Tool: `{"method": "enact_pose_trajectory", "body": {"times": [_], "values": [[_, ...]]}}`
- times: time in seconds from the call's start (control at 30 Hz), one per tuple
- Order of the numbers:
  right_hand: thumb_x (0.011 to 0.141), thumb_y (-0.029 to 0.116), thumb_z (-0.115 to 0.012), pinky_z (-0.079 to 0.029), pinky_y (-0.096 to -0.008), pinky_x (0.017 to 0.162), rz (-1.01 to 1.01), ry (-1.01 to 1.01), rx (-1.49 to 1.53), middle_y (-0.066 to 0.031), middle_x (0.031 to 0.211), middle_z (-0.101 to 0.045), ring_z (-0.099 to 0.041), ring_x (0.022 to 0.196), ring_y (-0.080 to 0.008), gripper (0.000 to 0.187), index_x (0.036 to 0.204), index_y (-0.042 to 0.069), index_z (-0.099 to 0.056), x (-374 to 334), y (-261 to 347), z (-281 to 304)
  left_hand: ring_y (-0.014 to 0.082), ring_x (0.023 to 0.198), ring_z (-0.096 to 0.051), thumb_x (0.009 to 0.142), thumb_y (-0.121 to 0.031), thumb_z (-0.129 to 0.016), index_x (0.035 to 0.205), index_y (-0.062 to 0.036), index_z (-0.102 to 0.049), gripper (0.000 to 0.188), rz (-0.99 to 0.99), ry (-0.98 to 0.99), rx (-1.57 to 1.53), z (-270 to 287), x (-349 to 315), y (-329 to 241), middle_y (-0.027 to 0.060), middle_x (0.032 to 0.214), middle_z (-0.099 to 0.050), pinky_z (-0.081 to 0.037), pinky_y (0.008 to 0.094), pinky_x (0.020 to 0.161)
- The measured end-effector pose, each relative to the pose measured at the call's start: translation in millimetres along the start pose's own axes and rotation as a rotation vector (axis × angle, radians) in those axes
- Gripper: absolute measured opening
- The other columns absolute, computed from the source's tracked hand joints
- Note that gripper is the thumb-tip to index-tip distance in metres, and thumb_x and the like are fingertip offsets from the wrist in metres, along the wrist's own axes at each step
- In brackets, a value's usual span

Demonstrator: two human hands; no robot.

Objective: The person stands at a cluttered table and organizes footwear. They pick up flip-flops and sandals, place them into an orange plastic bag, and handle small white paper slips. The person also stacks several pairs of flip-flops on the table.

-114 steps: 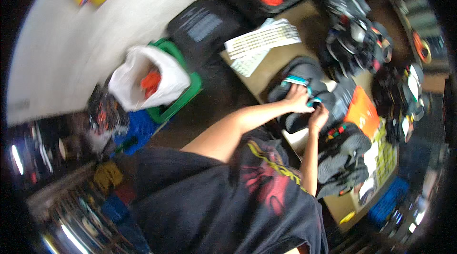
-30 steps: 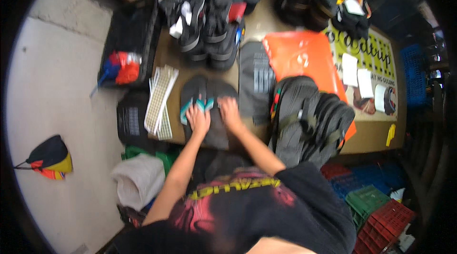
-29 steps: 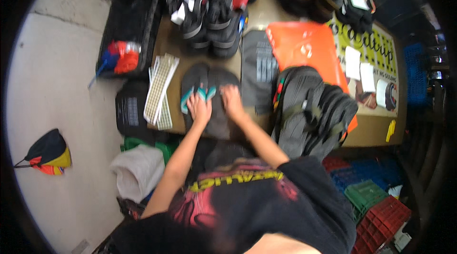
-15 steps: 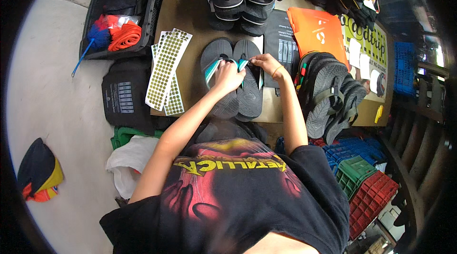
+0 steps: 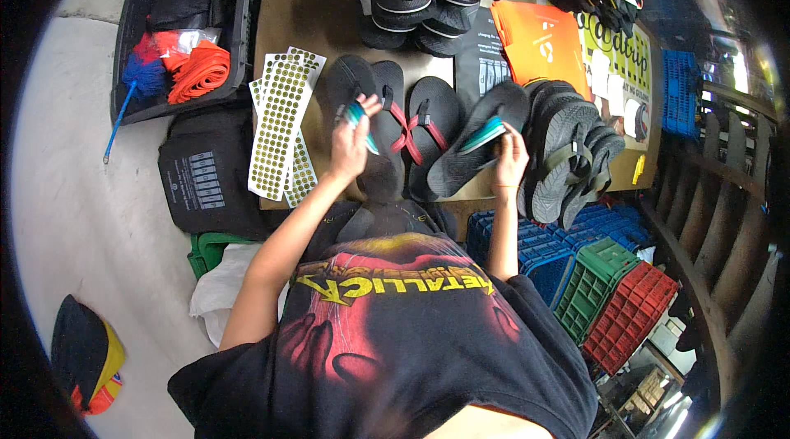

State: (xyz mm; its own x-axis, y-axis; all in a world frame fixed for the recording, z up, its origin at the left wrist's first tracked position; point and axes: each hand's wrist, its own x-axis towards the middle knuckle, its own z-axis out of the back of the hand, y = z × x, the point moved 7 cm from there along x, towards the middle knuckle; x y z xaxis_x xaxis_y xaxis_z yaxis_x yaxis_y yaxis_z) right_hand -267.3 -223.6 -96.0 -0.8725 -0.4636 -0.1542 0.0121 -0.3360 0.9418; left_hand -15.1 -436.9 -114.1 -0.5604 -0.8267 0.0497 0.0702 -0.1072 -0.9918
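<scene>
My left hand (image 5: 351, 145) is closed round the teal strap of a black flip-flop (image 5: 350, 77), which it holds at the left. In my right hand (image 5: 512, 157) is the strap of the matching black flip-flop (image 5: 462, 163), tilted outward to the right. Between the two lies a pair of black flip-flops with red straps, the left one (image 5: 389, 81) partly covered by the teal-strapped flip-flop and the right one (image 5: 429, 99) mostly in sight on the table (image 5: 284, 23).
Sticker sheets (image 5: 284, 126) lie left of the flip-flops. Stacked sandals (image 5: 403, 7) stand behind, more sandals (image 5: 564, 143) to the right. Orange bags (image 5: 543, 44) lie at the back right. A black case (image 5: 234, 44) holds orange straps (image 5: 202, 73). Plastic crates (image 5: 597, 283) stand below right.
The teal-strapped flip-flops, side by side before, have been lifted and parted, one in each hand. The red-strapped pair beneath has come into view.
</scene>
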Motion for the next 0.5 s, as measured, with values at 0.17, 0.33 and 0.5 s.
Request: {"method": "enact_pose_trajectory", "body": {"times": [0.17,0.33,0.5], "values": [[0.091,0.018,-0.049,-0.029,-0.0151,0.051,0.001,-0.03,0.038,0.0069,0.073,-0.051,-0.036,0.056,-0.0014,0.022,0.107,0.007,-0.06,13.0,26.6,25.9,0.0279,0.115,-0.048,0.096,-0.02,-0.031,0.104,0.004,-0.059,0.038,-0.117,-0.032,0.101,20.6,15.4,-25.0,0.0155,0.11,-0.06,-0.034,0.0377,0.098],[0.091,0.017,-0.049,-0.028,-0.0153,0.05,-0.044,0.099,0.096,0.0076,0.071,-0.05,-0.036,0.056,-0.0005,0.022,0.107,0.006,-0.06,0.1,42.0,9.3,0.0302,0.116,-0.046,0.094,-0.013,-0.034,0.107,0.0037,-0.059,0.033,-0.208,0.073,0.224,-14.9,13.0,-58.3,0.0139,0.113,-0.059,-0.028,0.0404,0.101],[0.09,0.011,-0.049,-0.028,-0.0152,0.051,0.039,0.111,0.007,0.0086,0.073,-0.049,-0.036,0.058,0.0001,0.02,0.105,0.007,-0.062,-19.5,68.2,25.0,0.0303,0.123,-0.038,0.089,-0.012,-0.041,0.118,-0.0015,-0.053,0.033,-0.372,0.217,0.378,-76.3,-0.2,-116.0,0.0101,0.123,-0.052,-0.006,0.0551,0.104]]}}
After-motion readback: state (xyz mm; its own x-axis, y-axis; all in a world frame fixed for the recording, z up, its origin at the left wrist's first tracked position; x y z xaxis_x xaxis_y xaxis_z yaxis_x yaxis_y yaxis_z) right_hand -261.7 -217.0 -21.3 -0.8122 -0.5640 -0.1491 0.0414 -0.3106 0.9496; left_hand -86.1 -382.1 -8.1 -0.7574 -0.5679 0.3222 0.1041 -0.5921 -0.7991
